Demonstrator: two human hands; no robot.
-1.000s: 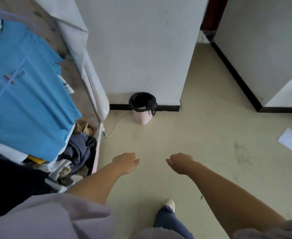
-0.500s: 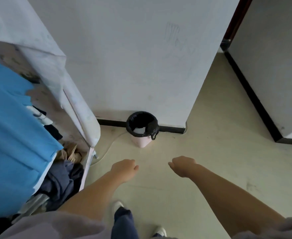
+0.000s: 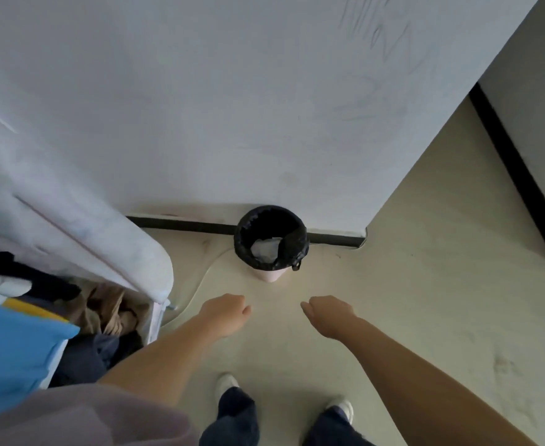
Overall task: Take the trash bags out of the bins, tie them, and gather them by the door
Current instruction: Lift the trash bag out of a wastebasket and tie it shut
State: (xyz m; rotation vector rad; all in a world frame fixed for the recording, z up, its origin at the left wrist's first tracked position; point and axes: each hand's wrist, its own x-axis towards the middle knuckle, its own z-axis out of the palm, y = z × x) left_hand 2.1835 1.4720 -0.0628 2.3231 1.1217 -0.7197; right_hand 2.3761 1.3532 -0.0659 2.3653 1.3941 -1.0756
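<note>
A small pink bin (image 3: 272, 274) stands on the floor against the white wall, lined with a black trash bag (image 3: 297, 243) folded over its rim. White crumpled paper (image 3: 264, 249) lies inside. My left hand (image 3: 224, 315) and my right hand (image 3: 327, 313) hover side by side just short of the bin, both with fingers curled in and holding nothing. Neither hand touches the bin or the bag.
A fabric wardrobe (image 3: 71, 220) with hanging clothes and a pile of garments (image 3: 104, 317) fills the left side. A thin white cable (image 3: 200, 284) runs along the floor beside the bin. A passage (image 3: 441, 188) opens to the right of the wall corner.
I have stepped closer to the bin; it now looks larger and sits right in front of both hands. The hands keep the same curled pose.
</note>
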